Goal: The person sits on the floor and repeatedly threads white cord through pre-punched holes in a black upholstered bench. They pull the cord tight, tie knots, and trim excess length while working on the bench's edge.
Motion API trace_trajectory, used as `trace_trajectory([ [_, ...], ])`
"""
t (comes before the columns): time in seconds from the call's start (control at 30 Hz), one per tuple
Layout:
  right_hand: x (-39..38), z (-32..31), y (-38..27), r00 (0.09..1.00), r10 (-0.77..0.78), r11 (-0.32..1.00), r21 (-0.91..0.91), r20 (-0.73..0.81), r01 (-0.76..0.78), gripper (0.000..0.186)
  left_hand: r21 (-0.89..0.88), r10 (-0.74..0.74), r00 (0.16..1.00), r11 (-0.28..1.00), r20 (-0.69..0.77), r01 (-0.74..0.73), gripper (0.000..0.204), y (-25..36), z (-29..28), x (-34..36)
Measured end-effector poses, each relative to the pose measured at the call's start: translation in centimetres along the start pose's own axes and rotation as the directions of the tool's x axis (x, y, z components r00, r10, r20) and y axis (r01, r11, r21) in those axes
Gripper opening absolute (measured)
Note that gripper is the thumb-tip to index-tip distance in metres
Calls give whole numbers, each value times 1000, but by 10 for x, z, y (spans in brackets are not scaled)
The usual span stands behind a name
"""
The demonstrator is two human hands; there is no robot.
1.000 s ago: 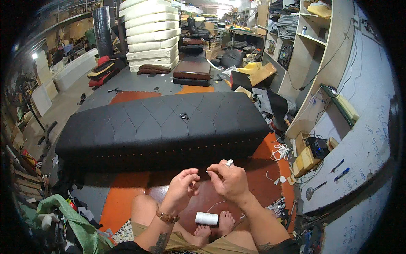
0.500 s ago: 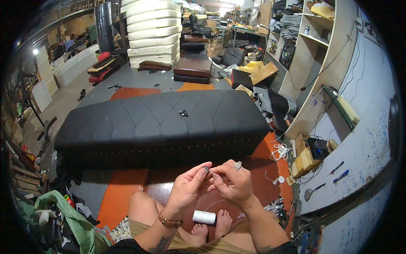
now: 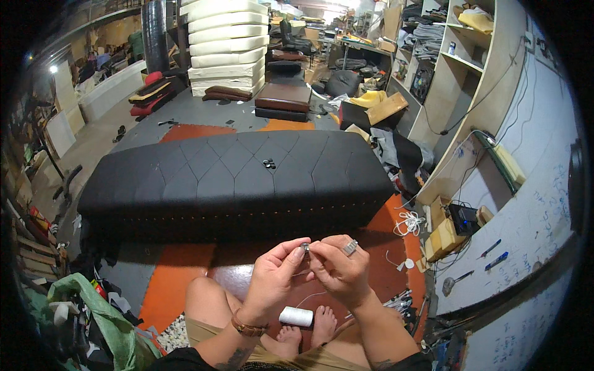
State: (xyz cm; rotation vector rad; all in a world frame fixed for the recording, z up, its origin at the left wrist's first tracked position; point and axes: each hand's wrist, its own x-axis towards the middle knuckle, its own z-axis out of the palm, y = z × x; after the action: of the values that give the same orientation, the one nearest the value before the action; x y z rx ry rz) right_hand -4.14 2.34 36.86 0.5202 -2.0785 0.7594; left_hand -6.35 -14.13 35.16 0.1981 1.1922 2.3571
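The left hand (image 3: 275, 271) grasps a small, dark, round button with a shiny rim (image 3: 305, 247), pinched between thumb and forefinger so that the disc stands out at the fingertips. The right hand (image 3: 340, 269) comes against it from the other side, its thumb and forefinger bent inward and meeting at the button; whether they grip something thin there is too small to tell. A chunky silver-coloured metal ring (image 3: 350, 247) sits on the right hand, and a brown strap (image 3: 249, 326) circles the wrist below the left.

Under both hands, between them and the bare feet, a smooth white cylindrical spool (image 3: 296, 316) lies on its side. A fine, curving white thread (image 3: 309, 297) rises from it toward the right hand. Beyond the hands stretches a long, matte black upholstered block (image 3: 241, 179), its soft top seamed into diamonds and its front edge dotted with a row of small studs or holes. On that top, straight ahead of the left hand, rests a tight cluster of glossy black rounded pieces (image 3: 268, 164). Well to the right of the right hand lies a loosely looped bundle of white cord (image 3: 409, 223).
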Motion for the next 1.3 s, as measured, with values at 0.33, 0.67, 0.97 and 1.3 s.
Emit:
trace_trajectory([
  [0.33, 3, -8, -6, 997, -65, 994, -86, 32, 68, 27, 42, 53, 998, 998, 44, -55, 30, 4, -1, -5],
  [0.67, 1, -5, -1, 994, -109, 990, -92, -32, 106, 31, 110, 112, 991, 987, 73, -119, 28, 7, 5, -8],
  [0.97, 1, -10, 0, 987, -157, 979, -128, 22, 158, 38, 270, 132, 987, 951, 88, -151, 27, 14, 2, -9],
  [1.3, 2, -4, 0, 987, -9, 994, -108, 158, 27, 33, 324, 184, 982, 927, 37, -186, 21, -1, -11, 5],
])
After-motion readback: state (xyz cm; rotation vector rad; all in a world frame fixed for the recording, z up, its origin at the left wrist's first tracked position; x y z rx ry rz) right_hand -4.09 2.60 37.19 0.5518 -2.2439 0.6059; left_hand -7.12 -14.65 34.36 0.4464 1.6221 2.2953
